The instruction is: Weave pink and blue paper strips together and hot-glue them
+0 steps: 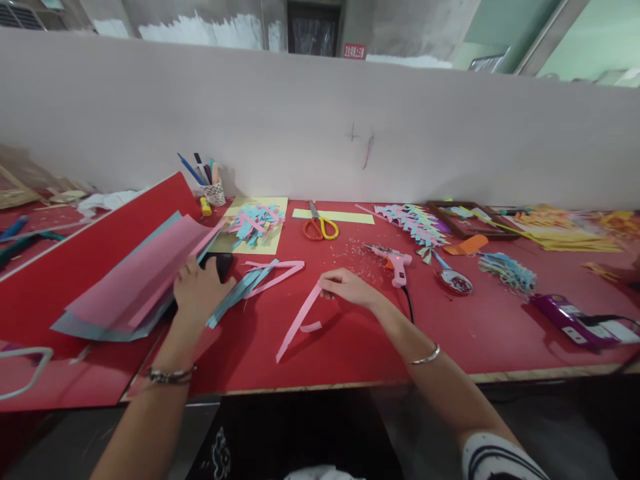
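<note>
My right hand [347, 287] pinches the upper end of a pink paper strip [297, 325]. The strip hangs down towards the red tabletop, and a short pink piece [311, 327] shows beside it. My left hand [200, 283] is open, its fingers apart, at the edge of a stack of pink and blue paper sheets [135, 273]. A small black object [219, 265] sits at its fingers; I cannot tell its kind. Right of that hand are blue paper strips [243, 292] and a folded pink strip [280, 272].
Scissors [320, 223], a pink glue gun [395, 261] and a pile of cut paper bits [253, 223] lie further back. A pen cup [214, 194] stands by the white partition [300, 127]. To the right are a spoon-shaped item [454, 279] and a purple power strip [575, 321].
</note>
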Demonstrator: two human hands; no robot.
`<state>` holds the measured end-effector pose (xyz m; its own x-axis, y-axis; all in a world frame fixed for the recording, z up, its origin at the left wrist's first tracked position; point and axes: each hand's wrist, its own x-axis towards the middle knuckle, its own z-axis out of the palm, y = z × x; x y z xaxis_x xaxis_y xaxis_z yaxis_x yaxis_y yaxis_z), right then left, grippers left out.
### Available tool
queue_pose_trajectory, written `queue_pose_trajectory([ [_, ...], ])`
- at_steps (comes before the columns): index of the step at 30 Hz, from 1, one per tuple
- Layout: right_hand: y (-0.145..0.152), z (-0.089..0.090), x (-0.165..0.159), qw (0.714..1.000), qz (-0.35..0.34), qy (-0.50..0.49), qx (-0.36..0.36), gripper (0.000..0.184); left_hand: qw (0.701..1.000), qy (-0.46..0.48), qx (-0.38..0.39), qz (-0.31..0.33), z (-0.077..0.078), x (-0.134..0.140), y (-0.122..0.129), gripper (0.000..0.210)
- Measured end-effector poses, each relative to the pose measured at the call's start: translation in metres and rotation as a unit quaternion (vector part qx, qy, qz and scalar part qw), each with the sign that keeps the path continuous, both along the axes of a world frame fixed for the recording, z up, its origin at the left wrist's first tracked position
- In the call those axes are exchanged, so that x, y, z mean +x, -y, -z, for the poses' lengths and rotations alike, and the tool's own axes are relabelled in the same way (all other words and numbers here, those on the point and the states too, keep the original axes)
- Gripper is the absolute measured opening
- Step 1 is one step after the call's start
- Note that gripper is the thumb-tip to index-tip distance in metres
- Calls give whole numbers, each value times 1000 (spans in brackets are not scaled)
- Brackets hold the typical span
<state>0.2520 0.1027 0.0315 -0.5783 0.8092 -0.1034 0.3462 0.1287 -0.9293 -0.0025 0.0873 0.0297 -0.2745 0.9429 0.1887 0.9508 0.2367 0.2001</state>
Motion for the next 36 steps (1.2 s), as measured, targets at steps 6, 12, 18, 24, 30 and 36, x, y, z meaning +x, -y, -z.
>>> queue_pose_trajectory([
  [6, 8, -20, -19, 983, -74, 54, 157, 23, 858, 395, -14, 327, 1, 58, 33, 38],
  [12, 1, -29, -40, 976, -101, 22, 191, 25, 787, 565, -23, 247, 11, 71, 49, 35],
  [18, -31, -14, -69, 974, -43, 47, 220, 17, 714, 671, -58, 191, 10, 59, 56, 42],
  [24, -53, 17, -107, 890, -122, 272, 345, 23, 721, 662, -61, 194, 7, 58, 61, 38],
  [30, -54, 17, -113, 881, -113, 290, 356, 16, 799, 559, -17, 223, 6, 51, 57, 32],
  [36, -61, 4, -94, 887, -69, 292, 352, 21, 786, 571, -11, 236, -2, 53, 53, 30],
])
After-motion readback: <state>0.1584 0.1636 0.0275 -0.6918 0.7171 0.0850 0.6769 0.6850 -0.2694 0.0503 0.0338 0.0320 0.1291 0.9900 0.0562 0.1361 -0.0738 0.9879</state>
